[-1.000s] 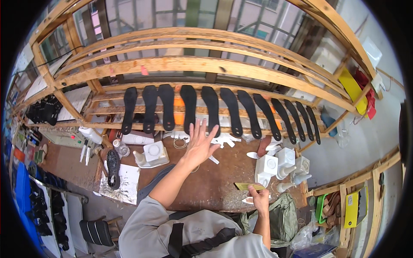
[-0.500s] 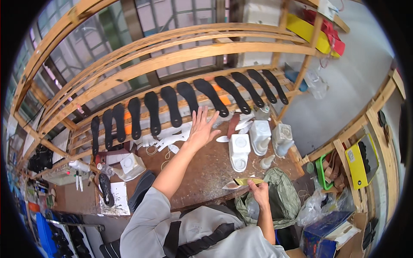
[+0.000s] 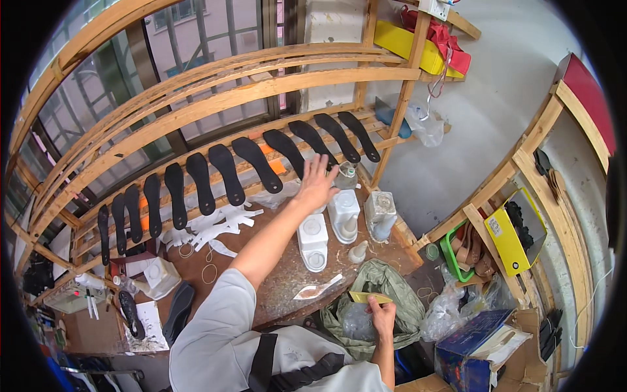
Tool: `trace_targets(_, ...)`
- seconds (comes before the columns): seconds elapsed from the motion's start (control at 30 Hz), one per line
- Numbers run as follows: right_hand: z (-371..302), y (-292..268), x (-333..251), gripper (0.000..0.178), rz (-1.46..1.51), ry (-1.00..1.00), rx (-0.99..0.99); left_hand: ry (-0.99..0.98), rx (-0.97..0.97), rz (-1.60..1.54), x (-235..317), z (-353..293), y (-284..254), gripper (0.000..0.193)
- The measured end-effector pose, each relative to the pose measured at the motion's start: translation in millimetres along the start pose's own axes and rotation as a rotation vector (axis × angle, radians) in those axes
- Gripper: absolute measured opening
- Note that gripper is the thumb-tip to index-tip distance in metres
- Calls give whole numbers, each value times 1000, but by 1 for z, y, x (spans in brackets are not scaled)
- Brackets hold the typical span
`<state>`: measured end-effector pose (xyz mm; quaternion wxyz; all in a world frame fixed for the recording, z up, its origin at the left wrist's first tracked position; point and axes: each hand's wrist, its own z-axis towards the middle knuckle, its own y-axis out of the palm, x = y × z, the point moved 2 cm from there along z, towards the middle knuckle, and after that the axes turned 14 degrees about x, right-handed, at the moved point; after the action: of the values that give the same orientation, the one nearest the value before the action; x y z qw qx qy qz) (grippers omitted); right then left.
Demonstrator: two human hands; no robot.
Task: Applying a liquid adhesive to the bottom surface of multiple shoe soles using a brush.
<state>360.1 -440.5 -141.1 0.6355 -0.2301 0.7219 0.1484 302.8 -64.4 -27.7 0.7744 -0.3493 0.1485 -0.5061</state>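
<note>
A row of black insoles [image 3: 225, 176] leans on the slatted wooden rack [image 3: 281, 78] behind the bench. My left hand [image 3: 315, 188] reaches forward over the bench, fingers spread, in front of the lower ends of two insoles near the right part of the row. Whether its fingertips touch them I cannot tell. Low on the right, my right hand [image 3: 383, 316] pinches a flat yellow strip [image 3: 369, 298] above an open green bag [image 3: 398, 287]. A thin white cut piece [image 3: 318, 287] lies on the bench's front edge, left of that strip.
White plastic containers [image 3: 313, 242] and a small nozzle bottle [image 3: 358, 252] stand right of my left forearm. White scraps [image 3: 212, 225] lie left of it. On the right are a green basket [image 3: 457, 251], a yellow box [image 3: 516, 228] and a blue carton [image 3: 470, 353].
The view has shifted right. My left hand has moved rightward along the insole row. My right hand has lowered the yellow strip over the bag, away from the white piece.
</note>
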Motion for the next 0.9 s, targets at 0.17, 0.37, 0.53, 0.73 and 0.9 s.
trace_targets(0.17, 3, 11, 32, 18, 46, 19, 9, -118, 96, -534, 52, -121, 10, 61)
trace_targets(0.37, 9, 70, 48, 21, -60, 64, -200, -781, -399, -222, 25, -415, -33, 72)
trace_targets(0.53, -13, 147, 30, 22, -111, 11, -320, -1071, -98, 140, -33, -529, -175, 60)
trace_targets(0.73, -85, 255, 30, 18, -224, 0, -556, -1273, -34, 503, -179, -608, -270, 54)
trace_targets(0.9, -154, 311, 6, 20, -309, -94, -686, -1496, -568, 53, -224, -637, -280, 55)
